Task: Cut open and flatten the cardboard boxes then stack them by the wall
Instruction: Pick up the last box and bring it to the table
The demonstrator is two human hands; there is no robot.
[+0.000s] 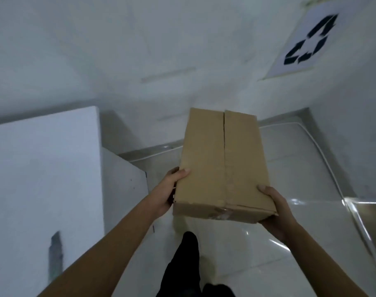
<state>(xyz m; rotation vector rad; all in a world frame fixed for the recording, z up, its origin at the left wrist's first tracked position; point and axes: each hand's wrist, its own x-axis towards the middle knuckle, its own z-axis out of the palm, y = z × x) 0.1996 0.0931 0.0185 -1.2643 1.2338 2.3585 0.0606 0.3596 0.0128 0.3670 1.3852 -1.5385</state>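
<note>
At the bottom edge a leg (184,260) in black trousers is cut off by the frame, above a glossy white tiled floor (247,258). To the left, on the near part of a white desk (43,168), lies a narrow dark object (55,254). It is smeared by blur and may be a utility knife, though no blade or handle detail reads.

Both bare forearms reach up from the lower corners. The left hand (166,190) grips the left long side of a cardboard box (221,163) near its close end. Its thumb lies flat on the top face at the edge, and its fingers are hidden behind the side wall. The right hand (278,215) cups the near right corner from below, thumb pressed on the top face, fingers out of sight under the box.

The box hangs in the air between the two hands, above the floor and just right of the desk's corner, its long axis pointing away toward the wall (140,50). It is closed. The two top flaps meet along a centre seam with a thin gap toward the far end, and wrinkled clear tape shows on the near end face. Its contents cannot be seen.

The wall beyond is plain white. High on the right hangs a white sheet with a black recycling sign (307,41), slanted in the view and soft with blur.
</note>
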